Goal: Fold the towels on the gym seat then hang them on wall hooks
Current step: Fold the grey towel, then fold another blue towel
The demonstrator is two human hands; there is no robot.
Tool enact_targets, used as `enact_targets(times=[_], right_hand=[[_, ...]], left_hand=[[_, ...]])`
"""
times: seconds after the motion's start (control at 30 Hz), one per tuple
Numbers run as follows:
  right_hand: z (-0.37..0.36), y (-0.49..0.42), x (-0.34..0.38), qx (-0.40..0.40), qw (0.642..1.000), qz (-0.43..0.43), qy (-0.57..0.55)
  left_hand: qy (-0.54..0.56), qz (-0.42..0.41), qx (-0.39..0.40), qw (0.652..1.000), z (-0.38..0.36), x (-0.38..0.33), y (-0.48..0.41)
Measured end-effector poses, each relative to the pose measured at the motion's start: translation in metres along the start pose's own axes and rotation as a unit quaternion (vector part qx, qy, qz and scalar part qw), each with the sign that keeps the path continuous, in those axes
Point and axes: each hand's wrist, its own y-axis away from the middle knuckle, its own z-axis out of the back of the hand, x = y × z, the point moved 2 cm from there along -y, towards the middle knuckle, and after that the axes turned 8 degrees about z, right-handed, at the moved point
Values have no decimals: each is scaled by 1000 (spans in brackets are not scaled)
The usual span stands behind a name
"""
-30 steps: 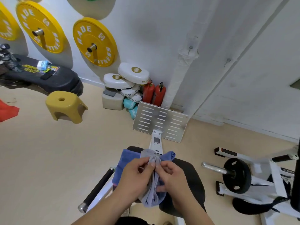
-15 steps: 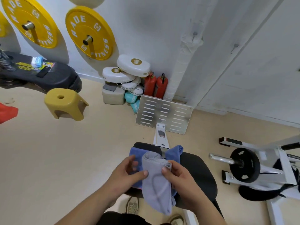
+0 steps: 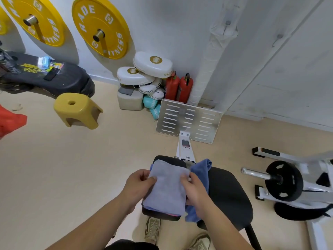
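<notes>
Both hands pinch the grey towel point(image 3: 166, 186): the left hand point(image 3: 138, 186) takes its left edge under the thumb, the right hand point(image 3: 196, 193) its right edge. Half a second ago it hung bunched. Now it lies flat on the gym seat point(image 3: 228, 195), so this fold looks nearly done. The blue towel point(image 3: 201, 171) lies crumpled beside it. Beyond the seat, a slotted footplate point(image 3: 189, 120) stands before the wall pegs point(image 3: 228, 23).
</notes>
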Motion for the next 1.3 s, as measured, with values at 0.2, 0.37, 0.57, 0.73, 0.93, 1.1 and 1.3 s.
enact_targets(times=[0.2, 0.37, 0.57, 0.73, 0.93, 1.1, 1.3], right_hand=[[-3, -7, -26, 27, 994, 55, 92], [-5, -8, -33, -12, 965, 134, 224], [22, -4, -30, -64, 969, 138, 192], [67, -23, -63, -149, 924, 105, 337], [69, -45, -67, -164, 836, 105, 513], [62, -49, -75, -161, 765, 98, 616], [69, -34, -68, -216, 893, 84, 385]], left_hand=[[-205, -94, -130, 966, -1, 12, -18], [-395, -396, -99, 823, -17, 5, 5], [-536, -339, -52, 772, -29, 20, -6], [-530, -382, -61, 755, -33, 17, 1], [-469, -434, -73, 766, -38, -7, 27], [-467, -417, -55, 778, -36, 1, 35], [-428, -435, -65, 790, -34, 1, 47]])
